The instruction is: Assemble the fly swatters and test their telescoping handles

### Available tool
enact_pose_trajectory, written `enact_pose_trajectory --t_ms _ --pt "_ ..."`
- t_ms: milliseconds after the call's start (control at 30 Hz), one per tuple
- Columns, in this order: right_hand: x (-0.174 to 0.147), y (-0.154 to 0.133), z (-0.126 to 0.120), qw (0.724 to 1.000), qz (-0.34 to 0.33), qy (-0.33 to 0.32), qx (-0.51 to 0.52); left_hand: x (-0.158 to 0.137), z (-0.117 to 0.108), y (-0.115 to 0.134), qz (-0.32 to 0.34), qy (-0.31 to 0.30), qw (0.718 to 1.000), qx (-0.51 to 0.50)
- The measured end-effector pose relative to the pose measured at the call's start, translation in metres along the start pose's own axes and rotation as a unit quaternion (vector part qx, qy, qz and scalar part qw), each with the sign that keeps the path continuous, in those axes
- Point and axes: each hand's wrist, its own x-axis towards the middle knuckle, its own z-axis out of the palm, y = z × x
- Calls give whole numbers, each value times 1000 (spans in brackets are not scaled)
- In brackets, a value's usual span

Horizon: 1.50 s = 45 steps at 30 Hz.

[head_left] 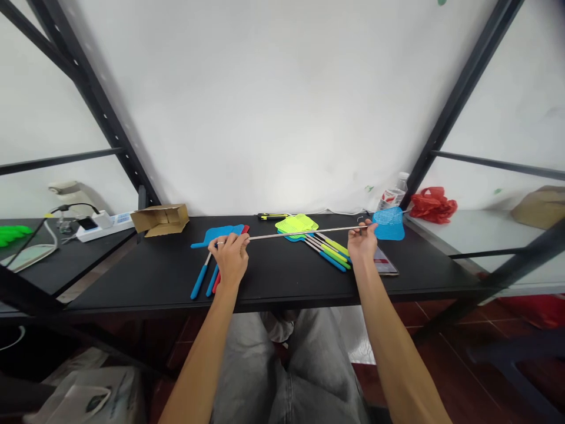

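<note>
Stretched level across the table is a blue fly swatter (390, 225) with a long, thin metal rod. My left hand (231, 257) is closed around its handle end at the left; the blue handle tip sticks out past my fingers. My right hand (362, 240) pinches the rod just beside the blue mesh head. Under and beside my left hand lie several blue and red swatters, with blue handles (199, 282) and a red handle (216, 282) towards me. Between my hands lies a fanned stack of yellow-green and blue swatters (297, 224), their handles pointing right.
A phone (385, 262) lies partly behind my right wrist. At the back are a cutter knife (266, 217), an open cardboard box (160, 220) and a plastic bottle (394, 193). A red plastic bag (433, 206) sits beyond the right metal post, a power strip (108, 227) at left.
</note>
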Motion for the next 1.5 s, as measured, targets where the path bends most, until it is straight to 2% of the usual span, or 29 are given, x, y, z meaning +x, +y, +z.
enact_pose_trajectory --t_ms 200,400,533,767,933,1067,1367,1500 --pt "2 0 -1 1000 12 1 1 0 0 0 -2 -13 1000 -1" --pt "-2 3 1 999 21 -12 -44 0 2 2 13 -15 1000 13" --pt "-10 10 7 996 42 -36 -63 -1 2 6 45 -38 998 10" --pt "-16 16 10 993 68 -59 -71 -4 3 11 57 -75 996 -1" --pt "-35 32 22 979 96 -130 -125 -6 8 24 76 -137 988 -10" --pt "-56 49 34 967 133 -175 -132 -8 12 34 72 -163 984 -16" --pt "-79 73 46 961 163 -172 -144 -8 11 38 41 -180 983 -4" --pt "-102 91 51 942 161 -206 -209 -9 16 58 22 -180 983 -25"
